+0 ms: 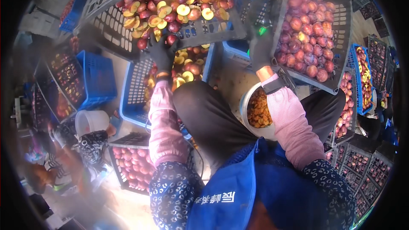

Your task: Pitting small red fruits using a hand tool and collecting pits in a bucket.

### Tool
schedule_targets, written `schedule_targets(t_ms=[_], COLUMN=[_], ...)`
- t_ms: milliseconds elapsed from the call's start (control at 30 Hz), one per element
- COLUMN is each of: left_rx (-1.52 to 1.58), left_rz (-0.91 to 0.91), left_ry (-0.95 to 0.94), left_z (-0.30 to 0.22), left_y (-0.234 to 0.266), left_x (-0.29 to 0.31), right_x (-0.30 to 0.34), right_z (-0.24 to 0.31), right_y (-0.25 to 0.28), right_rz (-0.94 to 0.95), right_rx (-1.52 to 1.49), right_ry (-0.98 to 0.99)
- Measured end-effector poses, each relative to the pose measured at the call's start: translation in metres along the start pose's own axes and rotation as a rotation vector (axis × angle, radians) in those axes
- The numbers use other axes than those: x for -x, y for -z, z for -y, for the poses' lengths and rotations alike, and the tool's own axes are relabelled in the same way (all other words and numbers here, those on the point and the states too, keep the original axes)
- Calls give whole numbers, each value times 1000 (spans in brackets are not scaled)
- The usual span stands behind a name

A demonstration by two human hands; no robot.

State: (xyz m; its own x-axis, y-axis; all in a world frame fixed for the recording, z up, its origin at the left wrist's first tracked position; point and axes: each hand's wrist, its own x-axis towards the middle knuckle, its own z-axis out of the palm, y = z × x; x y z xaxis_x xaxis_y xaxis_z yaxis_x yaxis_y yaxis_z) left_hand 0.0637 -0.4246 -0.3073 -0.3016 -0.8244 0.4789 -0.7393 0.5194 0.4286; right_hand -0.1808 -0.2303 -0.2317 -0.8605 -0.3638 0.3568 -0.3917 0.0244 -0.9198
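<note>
My left hand [161,54], in a black glove, reaches to the near edge of a tilted black crate [115,29]. Its fingers are spread among halved plums [183,10] with yellow flesh; a whole red plum [171,39] lies beside them. My right hand [260,51], also black-gloved, is between that crate and a second black crate [338,66] of whole plums [310,34]. The right fingers look closed and blurred. A small bright green part [262,30] shows at them, but what it belongs to is unclear. Below my left hand, a blue crate [132,89] holds more halved plums.
Between my knees stands a white bucket [244,108] of small brown-orange pieces. A crate of plums [132,166] sits at lower left, near a person [91,147] and a white bucket [91,121]. A blue crate [100,79] stands left; stacked crates [362,166] line the right.
</note>
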Motion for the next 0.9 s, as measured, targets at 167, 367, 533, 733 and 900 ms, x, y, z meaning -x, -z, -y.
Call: schedule_targets(t_ms=[167,367,533,733,900], left_rx=[226,490,521,414,1310], left_rz=[-46,-74,-4,37,208], left_ry=[-53,10,196,-69,269], left_z=[4,1,-16,8,-10], left_y=[7,36,61,74,105], left_x=[5,-1,3,19,29], right_x=[29,53,57,59,58], right_z=[26,33,33,34,61], right_y=[20,28,35,47,58], right_rz=[270,684,764,824,974], right_rx=[-103,-111,-231,-131,-46], right_ry=[-289,-449,-583,-545,-583])
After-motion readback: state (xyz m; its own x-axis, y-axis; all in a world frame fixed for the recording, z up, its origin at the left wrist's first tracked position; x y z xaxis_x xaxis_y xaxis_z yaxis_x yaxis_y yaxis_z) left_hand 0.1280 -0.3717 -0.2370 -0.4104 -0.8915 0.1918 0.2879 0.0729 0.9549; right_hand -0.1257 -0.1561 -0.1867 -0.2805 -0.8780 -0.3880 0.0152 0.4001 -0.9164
